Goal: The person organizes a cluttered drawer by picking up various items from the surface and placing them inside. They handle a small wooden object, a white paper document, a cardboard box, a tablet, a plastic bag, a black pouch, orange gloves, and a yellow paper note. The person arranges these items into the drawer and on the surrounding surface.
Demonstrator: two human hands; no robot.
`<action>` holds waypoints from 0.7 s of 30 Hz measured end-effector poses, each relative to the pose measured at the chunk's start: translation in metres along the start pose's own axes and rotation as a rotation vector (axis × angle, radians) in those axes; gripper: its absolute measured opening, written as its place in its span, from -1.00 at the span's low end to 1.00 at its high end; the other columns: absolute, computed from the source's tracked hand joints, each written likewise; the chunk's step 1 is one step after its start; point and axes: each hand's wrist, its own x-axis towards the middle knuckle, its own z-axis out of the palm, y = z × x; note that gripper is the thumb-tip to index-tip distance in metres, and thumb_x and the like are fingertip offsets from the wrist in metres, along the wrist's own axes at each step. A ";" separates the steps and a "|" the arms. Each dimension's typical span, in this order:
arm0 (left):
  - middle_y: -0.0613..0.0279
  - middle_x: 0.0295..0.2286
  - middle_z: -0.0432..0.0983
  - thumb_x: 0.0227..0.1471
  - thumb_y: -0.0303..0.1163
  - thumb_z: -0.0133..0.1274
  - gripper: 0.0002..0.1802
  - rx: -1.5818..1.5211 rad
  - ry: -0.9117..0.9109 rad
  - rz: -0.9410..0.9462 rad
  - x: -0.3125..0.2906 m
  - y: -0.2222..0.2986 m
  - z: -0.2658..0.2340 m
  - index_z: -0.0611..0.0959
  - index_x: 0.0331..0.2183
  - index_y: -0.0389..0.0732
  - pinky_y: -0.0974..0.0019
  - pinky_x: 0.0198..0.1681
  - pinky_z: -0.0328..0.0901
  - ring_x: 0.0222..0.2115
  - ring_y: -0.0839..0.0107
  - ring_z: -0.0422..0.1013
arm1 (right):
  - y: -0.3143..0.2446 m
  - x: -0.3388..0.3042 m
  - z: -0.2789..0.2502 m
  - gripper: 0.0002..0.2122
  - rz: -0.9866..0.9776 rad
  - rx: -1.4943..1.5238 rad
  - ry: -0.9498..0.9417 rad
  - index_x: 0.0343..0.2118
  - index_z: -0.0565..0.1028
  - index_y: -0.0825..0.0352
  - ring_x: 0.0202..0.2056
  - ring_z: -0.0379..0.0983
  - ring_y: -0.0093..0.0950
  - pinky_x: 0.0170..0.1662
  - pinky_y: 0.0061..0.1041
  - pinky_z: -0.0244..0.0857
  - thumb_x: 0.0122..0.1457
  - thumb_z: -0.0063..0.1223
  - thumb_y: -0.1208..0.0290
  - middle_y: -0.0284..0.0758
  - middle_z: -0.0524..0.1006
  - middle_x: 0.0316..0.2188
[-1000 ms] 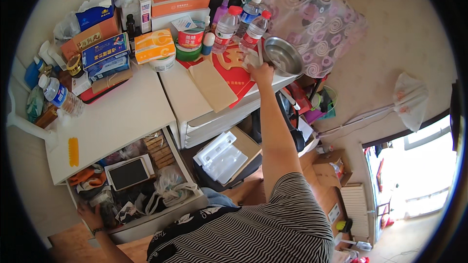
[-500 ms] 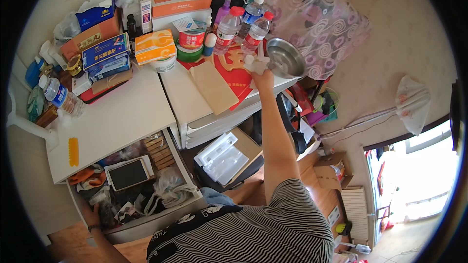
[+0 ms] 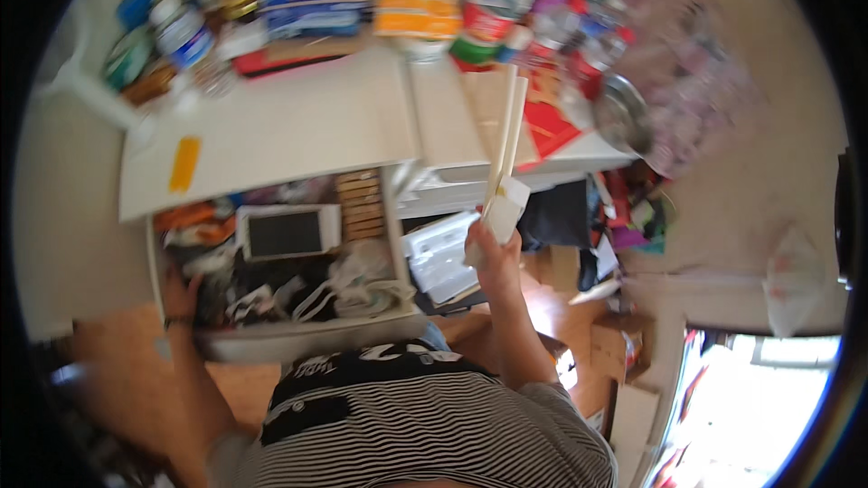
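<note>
My right hand (image 3: 495, 258) is closed around a small white block (image 3: 506, 208) and long, thin pale strips (image 3: 511, 126) that rise from it toward the cabinet top. Blur hides what kind of thing this is. At the left end of an open white drawer (image 3: 307, 340), my left hand (image 3: 181, 296) grips the side wall near the front corner. Inside the drawer lie a dark-screened tablet with a white border (image 3: 285, 233), a row of small tan blocks (image 3: 360, 203), a crumpled clear plastic bag (image 3: 362, 267), and orange and dark cloth-like items.
Bottles, boxes and jars crowd the back of the white cabinet top (image 3: 298, 117). A steel bowl (image 3: 622, 115) sits at its right end by red paper (image 3: 553, 131). An orange comb-like strip (image 3: 183, 164) lies at left. Below stands a clear plastic tray (image 3: 440, 258).
My right hand has drawn back from beside the bowl toward my body, carrying the white block and strips. My left hand stays at the drawer's corner. The view has shifted.
</note>
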 end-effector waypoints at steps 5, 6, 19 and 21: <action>-0.19 0.00 0.33 -0.06 -0.03 0.15 -0.26 0.154 0.109 0.092 -0.006 0.052 -0.043 0.41 0.02 -0.38 0.05 0.04 0.19 -0.02 -0.11 0.24 | 0.020 -0.029 0.049 -0.70 0.147 -0.406 -0.359 -0.15 0.45 0.41 -0.30 0.41 -0.61 -0.21 -0.56 0.32 0.04 0.21 0.48 -0.38 0.52 -0.34; -0.15 0.00 0.33 -0.06 -0.02 0.15 -0.24 0.173 0.051 0.040 -0.012 0.069 -0.059 0.40 0.04 -0.36 0.02 0.06 0.18 0.01 -0.09 0.22 | 0.022 -0.029 0.058 -0.70 0.117 -0.493 -0.435 -0.16 0.44 0.41 -0.31 0.44 -0.56 -0.23 -0.56 0.33 0.04 0.21 0.47 -0.34 0.53 -0.34; -0.06 0.01 0.32 -0.15 -0.45 0.21 -0.48 -0.227 0.268 0.454 -0.016 0.130 -0.098 0.48 -0.08 -0.30 0.11 0.09 0.20 0.01 -0.05 0.26 | 0.047 0.051 0.148 -0.59 -0.950 -1.613 -0.783 -0.12 0.39 0.30 -0.24 0.45 -0.27 -0.16 -0.34 0.27 -0.12 0.13 0.53 -0.25 0.46 -0.33; -0.03 -0.07 0.40 -0.16 -0.49 0.21 -0.50 -0.412 0.163 0.672 -0.017 0.169 -0.098 0.49 -0.10 -0.29 0.12 0.04 0.24 -0.04 -0.02 0.31 | 0.064 0.064 0.155 -0.58 -1.154 -1.619 -0.704 -0.09 0.40 0.30 -0.17 0.42 -0.29 -0.09 -0.33 0.24 -0.10 0.13 0.51 -0.25 0.46 -0.29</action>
